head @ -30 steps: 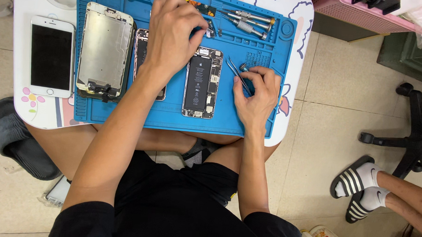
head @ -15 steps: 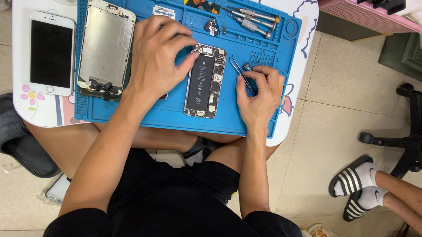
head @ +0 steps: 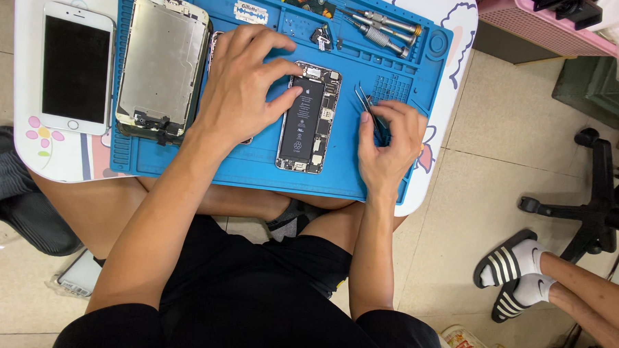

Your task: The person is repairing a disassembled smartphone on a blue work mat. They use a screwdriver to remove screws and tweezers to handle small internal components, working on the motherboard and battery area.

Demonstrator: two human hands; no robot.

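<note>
An opened phone body [head: 310, 119] with a black battery lies on the blue repair mat [head: 255, 169]. My left hand [head: 241, 82] rests over its left side, fingers spread, thumb and fingertips touching the phone's upper left edge and battery. My right hand [head: 387, 146] sits just right of the phone, closed on metal tweezers [head: 364, 100] whose tips point up and away. A detached screen panel [head: 164, 59] lies face down at the mat's left.
A white phone [head: 76, 66] lies on the white table [head: 56, 158] left of the mat. Screwdrivers [head: 383, 25] and small parts sit in the mat's top trays. Another person's feet in striped sandals [head: 519, 270] and an office chair base [head: 596, 204] are at right.
My left hand came down from the mat's upper tray onto the opened phone. My right hand kept the tweezers and shifted slightly beside the phone.
</note>
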